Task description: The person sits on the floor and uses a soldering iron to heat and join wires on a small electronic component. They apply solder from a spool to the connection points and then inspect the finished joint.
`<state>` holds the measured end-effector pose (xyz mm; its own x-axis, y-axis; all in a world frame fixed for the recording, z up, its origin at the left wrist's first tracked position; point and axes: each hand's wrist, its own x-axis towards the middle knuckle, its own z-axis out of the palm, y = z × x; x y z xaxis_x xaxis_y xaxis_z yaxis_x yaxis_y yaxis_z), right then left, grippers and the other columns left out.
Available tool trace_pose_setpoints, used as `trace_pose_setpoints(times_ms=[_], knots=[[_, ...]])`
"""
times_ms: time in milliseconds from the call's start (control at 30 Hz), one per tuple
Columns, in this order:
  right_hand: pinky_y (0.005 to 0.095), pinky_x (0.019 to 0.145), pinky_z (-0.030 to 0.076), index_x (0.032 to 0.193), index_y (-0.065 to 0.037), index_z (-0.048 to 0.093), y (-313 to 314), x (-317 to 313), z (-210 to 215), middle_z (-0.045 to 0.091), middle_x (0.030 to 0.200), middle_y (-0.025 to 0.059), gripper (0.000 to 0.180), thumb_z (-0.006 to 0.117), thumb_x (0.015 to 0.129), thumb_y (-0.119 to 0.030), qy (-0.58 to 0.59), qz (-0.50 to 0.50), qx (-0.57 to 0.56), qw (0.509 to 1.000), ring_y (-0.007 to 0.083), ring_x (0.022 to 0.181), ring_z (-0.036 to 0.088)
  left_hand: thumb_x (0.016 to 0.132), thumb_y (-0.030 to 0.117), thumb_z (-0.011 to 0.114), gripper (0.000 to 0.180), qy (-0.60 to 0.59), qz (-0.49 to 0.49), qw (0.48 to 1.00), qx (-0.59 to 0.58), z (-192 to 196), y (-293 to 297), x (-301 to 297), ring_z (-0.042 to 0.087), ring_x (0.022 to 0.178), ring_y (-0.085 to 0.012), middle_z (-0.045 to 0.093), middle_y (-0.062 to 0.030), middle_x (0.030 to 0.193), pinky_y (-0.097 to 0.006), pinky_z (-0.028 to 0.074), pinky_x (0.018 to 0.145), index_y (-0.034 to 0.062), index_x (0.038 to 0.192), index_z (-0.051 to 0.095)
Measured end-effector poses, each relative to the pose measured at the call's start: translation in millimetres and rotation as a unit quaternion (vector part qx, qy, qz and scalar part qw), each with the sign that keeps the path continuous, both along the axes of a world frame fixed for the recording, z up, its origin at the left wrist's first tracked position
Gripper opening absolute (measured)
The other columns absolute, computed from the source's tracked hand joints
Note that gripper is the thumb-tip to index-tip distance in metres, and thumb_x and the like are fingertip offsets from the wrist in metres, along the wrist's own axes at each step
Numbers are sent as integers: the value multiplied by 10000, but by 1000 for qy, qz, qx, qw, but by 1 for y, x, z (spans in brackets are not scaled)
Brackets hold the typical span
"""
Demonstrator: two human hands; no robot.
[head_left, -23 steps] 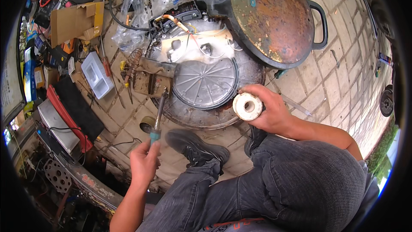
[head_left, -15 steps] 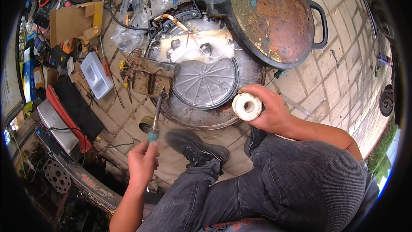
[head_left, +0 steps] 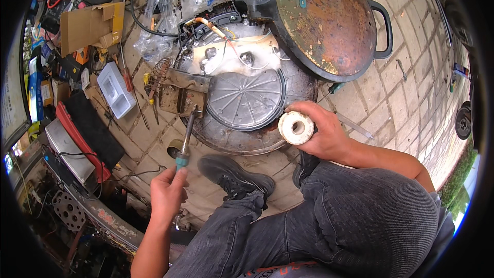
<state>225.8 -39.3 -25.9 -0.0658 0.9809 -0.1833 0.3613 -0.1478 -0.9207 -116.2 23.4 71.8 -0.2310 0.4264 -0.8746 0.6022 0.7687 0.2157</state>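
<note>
soldering iron tip meets bracket beside ribbed disc, black shoe below.

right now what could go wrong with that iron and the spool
1. The left hand holds the soldering iron with its tip at the metal bracket, close to the shoe; a slip could burn the foot.
2. Plastic bags and loose wires lie near the work and could melt.
3. The right hand holds the spool over the round plate; it may drop.
</note>
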Motion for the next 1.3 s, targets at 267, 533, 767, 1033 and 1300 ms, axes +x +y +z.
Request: trace_pose_setpoints(times_ms=[267,533,767,1033,1300], knots=[[372,849,544,1219,-58,585,-1,-1,0,659,1121,156,567,854,729,-154,3,0,2,1000,321,1004,671,986,266,624,319,-23,17,999,30,2,-2,-2,525,487,-95,601,-49,708,-249,393,435,-30,1096,669],[374,842,543,1224,-58,581,0,0,1,658,1122,156,572,851,728,-147,3,1,5,1000,325,999,670,995,293,615,322,-29,3,999,35,-10,-14,-7,526,471,-107,593,-49,702,-256,387,420,-25,1013,659],[381,845,541,1225,-61,578,1,0,5,655,1130,159,575,851,726,-150,7,7,-3,1000,337,1002,665,978,241,632,345,-8,5,999,46,-12,-19,-8,530,514,-84,618,-46,736,-244,410,468,-38,1178,656],[386,848,542,1224,-62,578,-2,1,4,657,1131,163,574,850,728,-157,-1,2,2,1000,343,1009,664,971,196,636,310,-14,-17,996,83,-20,-34,-15,516,546,-55,619,-17,751,-236,414,487,-42,1169,657],[383,843,544,1219,-57,577,0,1,2,658,1126,160,569,851,731,-161,4,-6,7,1000,340,1005,666,968,199,635,263,-80,-20,993,85,-4,-21,25,505,563,-53,603,0,710,-244,413,509,-18,1108,685]])
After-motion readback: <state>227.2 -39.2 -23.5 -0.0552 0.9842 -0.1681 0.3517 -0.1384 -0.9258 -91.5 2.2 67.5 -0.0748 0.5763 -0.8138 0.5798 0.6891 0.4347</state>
